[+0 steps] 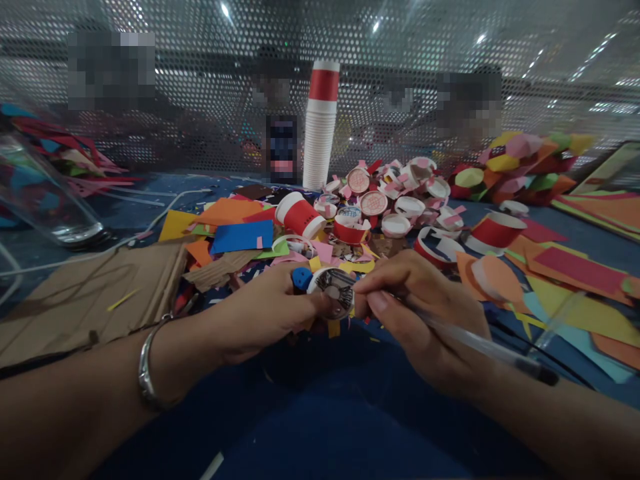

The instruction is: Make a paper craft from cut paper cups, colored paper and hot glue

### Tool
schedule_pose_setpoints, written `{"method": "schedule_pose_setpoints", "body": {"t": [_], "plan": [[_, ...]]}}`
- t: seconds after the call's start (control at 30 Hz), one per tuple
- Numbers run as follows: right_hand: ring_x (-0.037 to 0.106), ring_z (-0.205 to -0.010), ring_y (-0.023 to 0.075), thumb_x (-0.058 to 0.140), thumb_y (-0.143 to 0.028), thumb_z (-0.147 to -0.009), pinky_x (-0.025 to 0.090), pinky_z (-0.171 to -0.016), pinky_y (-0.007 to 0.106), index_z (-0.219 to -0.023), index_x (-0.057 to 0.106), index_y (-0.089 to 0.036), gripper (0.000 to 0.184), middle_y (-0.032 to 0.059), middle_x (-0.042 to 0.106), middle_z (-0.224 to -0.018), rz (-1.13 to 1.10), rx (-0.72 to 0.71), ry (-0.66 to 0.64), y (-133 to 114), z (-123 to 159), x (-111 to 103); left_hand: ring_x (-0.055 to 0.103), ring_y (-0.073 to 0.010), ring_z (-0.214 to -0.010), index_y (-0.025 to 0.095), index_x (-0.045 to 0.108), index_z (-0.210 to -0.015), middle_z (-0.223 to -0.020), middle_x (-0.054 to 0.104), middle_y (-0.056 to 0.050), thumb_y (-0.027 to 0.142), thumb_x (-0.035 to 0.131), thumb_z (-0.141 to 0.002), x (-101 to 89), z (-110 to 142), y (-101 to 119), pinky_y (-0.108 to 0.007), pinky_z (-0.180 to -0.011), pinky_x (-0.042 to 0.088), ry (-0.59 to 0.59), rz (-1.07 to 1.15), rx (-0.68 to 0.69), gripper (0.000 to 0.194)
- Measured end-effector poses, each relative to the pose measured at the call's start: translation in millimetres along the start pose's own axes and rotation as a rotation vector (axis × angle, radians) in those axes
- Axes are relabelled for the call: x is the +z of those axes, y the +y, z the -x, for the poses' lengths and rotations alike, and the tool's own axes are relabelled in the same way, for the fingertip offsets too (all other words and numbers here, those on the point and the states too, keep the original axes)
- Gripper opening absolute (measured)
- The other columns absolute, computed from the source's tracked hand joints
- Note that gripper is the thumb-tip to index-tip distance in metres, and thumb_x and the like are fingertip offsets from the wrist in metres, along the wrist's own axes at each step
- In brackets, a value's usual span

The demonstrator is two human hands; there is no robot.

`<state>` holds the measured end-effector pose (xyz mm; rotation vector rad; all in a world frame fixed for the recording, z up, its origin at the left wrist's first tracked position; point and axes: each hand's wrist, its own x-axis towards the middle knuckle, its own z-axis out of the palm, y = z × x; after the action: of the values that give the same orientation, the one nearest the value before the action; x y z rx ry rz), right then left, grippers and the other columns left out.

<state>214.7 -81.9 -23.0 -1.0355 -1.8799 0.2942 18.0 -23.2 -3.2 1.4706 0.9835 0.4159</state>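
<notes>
My left hand (pixel 270 303) is closed on a small round cup base (pixel 333 292), white-rimmed with a dark pattern on its face. A blue piece (pixel 301 278) sticks out beside that thumb and finger; I cannot tell what it is. My right hand (pixel 425 320) has its thumb and forefinger pinched at the right edge of the cup base. A clear-barrelled pen (pixel 490 345) with a dark end lies in the same hand, pointing back along the wrist. Its front end is hidden by the fingers.
Behind my hands are a heap of cut cup bases (pixel 373 202), a red paper cup (pixel 300 215) on its side and a tall cup stack (pixel 320 140). Cardboard (pixel 95 293) and a tilted glass (pixel 55 193) are left; coloured paper (pixel 580 267) lies right. A perforated screen (pixel 200 120) stands behind.
</notes>
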Motion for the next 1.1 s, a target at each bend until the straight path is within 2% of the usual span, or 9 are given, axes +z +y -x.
{"method": "schedule_pose_setpoints", "body": {"t": [0.17,0.33,0.5,0.9,1.1], "plan": [[0.068,-0.07,0.0141,0.055,-0.02,-0.098,0.052,-0.065,0.03,-0.099,0.064,-0.024,0.01,-0.0003,0.071,-0.085,0.008,-0.015,-0.01,-4.9,-2.1,1.0,0.057,-0.0154,-0.064,0.018,0.063,-0.077,-0.072,0.064,-0.001,0.03,0.071,-0.075,-0.4,0.0,-1.5,-0.025,-0.053,0.039,0.003,-0.017,-0.004,0.015],[0.064,-0.063,0.0125,0.053,-0.019,-0.096,0.054,-0.066,0.03,-0.098,0.064,-0.024,0.012,-0.0013,0.073,-0.085,0.012,-0.054,-0.06,-8.1,-3.0,1.8,0.054,-0.0131,-0.064,0.018,0.062,-0.075,-0.07,0.061,0.001,0.025,0.07,-0.076,0.3,-0.1,-0.2,-0.024,-0.056,0.041,-0.02,0.014,0.06,0.011],[0.067,-0.068,0.0131,0.056,-0.019,-0.096,0.055,-0.07,0.03,-0.098,0.064,-0.024,0.01,-0.0016,0.073,-0.087,0.008,-0.021,-0.01,-5.8,-1.7,1.8,0.055,-0.0142,-0.063,0.017,0.063,-0.074,-0.069,0.064,-0.001,0.025,0.068,-0.077,-0.2,-1.3,-0.8,-0.025,-0.056,0.041,-0.016,-0.019,0.025,0.011],[0.067,-0.068,0.0137,0.057,-0.018,-0.096,0.051,-0.063,0.03,-0.097,0.065,-0.025,0.011,-0.0013,0.073,-0.086,-0.008,-0.011,-0.007,-4.5,-1.3,-0.3,0.057,-0.0149,-0.064,0.017,0.065,-0.077,-0.071,0.066,-0.002,0.029,0.071,-0.078,-1.0,0.8,0.2,-0.025,-0.055,0.041,-0.036,-0.048,0.011,0.014],[0.065,-0.065,0.0136,0.058,-0.016,-0.096,0.051,-0.059,0.029,-0.096,0.067,-0.026,0.013,-0.0027,0.068,-0.077,-0.056,-0.008,0.073,0.0,3.3,-4.0,0.057,-0.0147,-0.06,0.018,0.064,-0.076,-0.07,0.065,-0.002,0.032,0.074,-0.073,-6.0,-1.0,-1.0,-0.024,-0.049,0.041,-0.026,0.05,0.021,0.017]]}}
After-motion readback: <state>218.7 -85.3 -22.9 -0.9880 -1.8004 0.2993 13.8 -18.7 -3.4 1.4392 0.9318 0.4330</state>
